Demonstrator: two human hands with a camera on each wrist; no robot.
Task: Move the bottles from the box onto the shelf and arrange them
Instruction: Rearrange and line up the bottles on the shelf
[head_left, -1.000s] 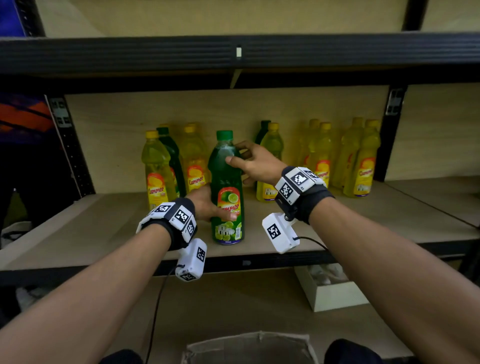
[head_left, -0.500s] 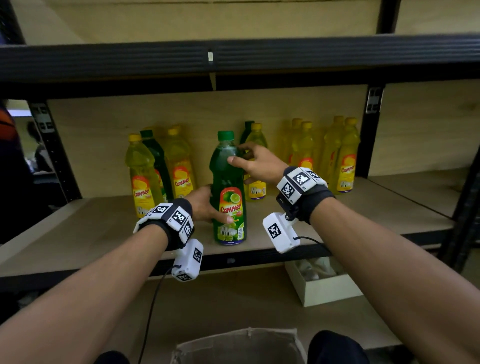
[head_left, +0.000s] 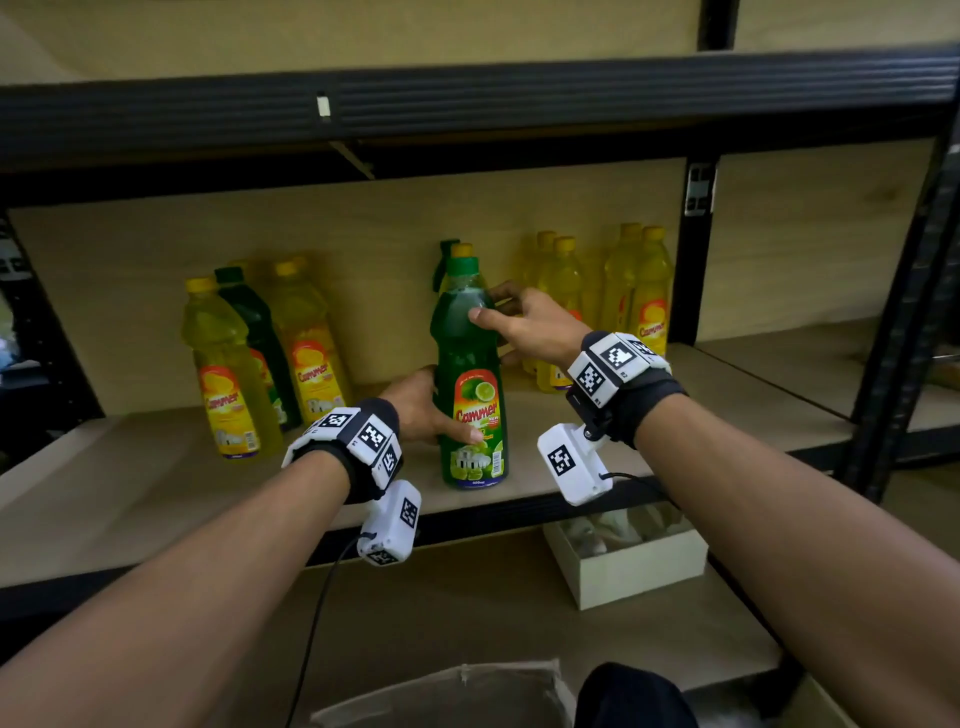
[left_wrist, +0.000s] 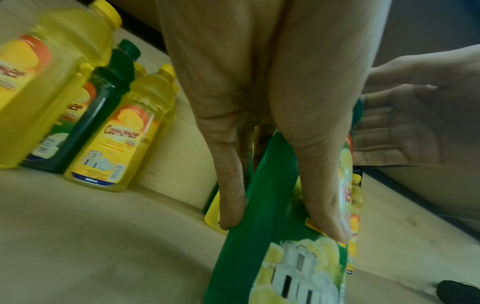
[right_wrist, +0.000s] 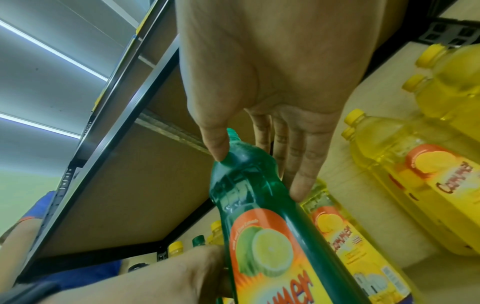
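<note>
wooden shelf (head_left: 130, 499) under dark beam (head_left: 467, 104), plywood back panel (head_left: 363, 218) behind

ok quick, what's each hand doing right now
Left hand: grips the lower body of the green bottle, thumb across its label.
Right hand: pinches the same bottle's shoulder, thumb in front, fingers behind.

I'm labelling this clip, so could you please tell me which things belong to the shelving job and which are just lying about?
Job:
green bottle, held by left hand and right hand
yellow bottles
shelf
cardboard box

Lying about:
small white box
</note>
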